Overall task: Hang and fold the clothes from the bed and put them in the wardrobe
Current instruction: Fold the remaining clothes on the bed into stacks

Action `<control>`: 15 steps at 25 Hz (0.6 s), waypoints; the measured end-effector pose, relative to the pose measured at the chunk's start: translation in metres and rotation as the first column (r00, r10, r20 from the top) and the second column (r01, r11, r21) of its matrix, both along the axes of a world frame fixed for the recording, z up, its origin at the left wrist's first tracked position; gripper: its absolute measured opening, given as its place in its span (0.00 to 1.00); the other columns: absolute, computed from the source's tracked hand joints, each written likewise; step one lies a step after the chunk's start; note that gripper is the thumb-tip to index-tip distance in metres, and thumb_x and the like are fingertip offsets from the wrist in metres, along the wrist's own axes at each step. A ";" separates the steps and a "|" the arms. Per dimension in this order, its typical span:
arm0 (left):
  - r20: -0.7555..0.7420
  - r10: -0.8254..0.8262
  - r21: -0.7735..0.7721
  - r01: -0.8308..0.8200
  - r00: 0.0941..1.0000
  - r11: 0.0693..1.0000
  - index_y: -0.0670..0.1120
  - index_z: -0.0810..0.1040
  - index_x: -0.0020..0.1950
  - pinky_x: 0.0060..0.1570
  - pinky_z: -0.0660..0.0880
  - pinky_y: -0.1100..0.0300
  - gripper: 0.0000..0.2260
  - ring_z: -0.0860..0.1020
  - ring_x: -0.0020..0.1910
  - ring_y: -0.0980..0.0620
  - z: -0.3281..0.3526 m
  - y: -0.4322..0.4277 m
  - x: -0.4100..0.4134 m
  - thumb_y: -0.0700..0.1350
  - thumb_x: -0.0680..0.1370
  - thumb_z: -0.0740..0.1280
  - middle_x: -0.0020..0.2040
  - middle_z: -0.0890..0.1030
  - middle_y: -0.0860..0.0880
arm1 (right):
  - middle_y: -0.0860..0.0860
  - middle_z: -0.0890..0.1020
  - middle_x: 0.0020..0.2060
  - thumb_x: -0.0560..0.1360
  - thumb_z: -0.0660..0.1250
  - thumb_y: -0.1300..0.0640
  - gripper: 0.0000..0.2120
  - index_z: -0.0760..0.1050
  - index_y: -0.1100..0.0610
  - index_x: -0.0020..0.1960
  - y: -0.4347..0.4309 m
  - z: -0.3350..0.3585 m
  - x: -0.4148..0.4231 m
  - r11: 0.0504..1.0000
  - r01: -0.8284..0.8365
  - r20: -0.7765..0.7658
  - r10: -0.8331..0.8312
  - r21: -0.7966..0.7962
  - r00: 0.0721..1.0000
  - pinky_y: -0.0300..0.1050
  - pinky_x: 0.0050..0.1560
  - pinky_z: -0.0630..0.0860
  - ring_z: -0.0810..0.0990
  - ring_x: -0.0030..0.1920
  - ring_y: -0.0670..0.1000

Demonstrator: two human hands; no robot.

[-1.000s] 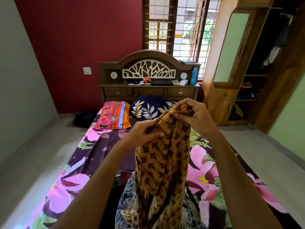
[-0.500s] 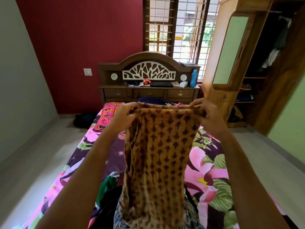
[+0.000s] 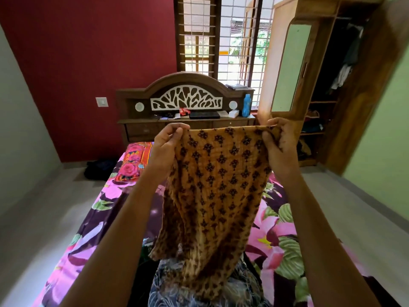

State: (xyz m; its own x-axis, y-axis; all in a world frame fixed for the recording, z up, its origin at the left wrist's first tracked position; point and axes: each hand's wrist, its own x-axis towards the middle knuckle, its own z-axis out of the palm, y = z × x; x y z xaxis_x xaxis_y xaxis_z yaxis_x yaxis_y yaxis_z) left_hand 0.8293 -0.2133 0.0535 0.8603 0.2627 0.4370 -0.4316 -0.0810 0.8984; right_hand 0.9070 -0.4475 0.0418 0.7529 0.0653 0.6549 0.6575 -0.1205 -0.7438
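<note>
The patterned cloth (image 3: pixel 219 185) has been raised higher and stretched wider than before, its top corners being pinched by the left hand (image 3: pixel 164 147) and right hand (image 3: pixel 280 147), the rest hung between them above the bed (image 3: pixel 283 229).

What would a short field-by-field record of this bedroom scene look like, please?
hands: left hand and right hand each pinch a top corner
held item: mustard printed cloth, spread out and hanging down
bed: floral sheet, clothes pile at the near end
wardrobe: open, on the right, garments hanging inside
headboard shelf: blue bottle
</note>
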 end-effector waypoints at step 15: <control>0.246 0.118 0.485 -0.228 0.962 0.844 0.41 0.82 0.52 0.45 0.71 0.75 0.10 0.77 0.45 0.58 -0.008 -0.121 0.059 0.32 0.75 0.64 0.45 0.81 0.51 | 0.35 0.82 0.38 0.75 0.67 0.66 0.09 0.77 0.53 0.50 -0.129 -0.018 -0.033 0.888 0.344 0.000 -0.361 0.306 0.932 0.34 0.47 0.77 0.80 0.43 0.38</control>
State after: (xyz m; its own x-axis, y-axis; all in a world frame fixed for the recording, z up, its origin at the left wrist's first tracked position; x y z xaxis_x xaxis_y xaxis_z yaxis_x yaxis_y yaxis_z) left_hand 0.8888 -0.3347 0.0455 0.7023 0.0949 0.7055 -0.5317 -0.5891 0.6085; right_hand 0.8735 -0.5770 0.0234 0.6520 -0.4008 0.6436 0.6539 -0.1324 -0.7449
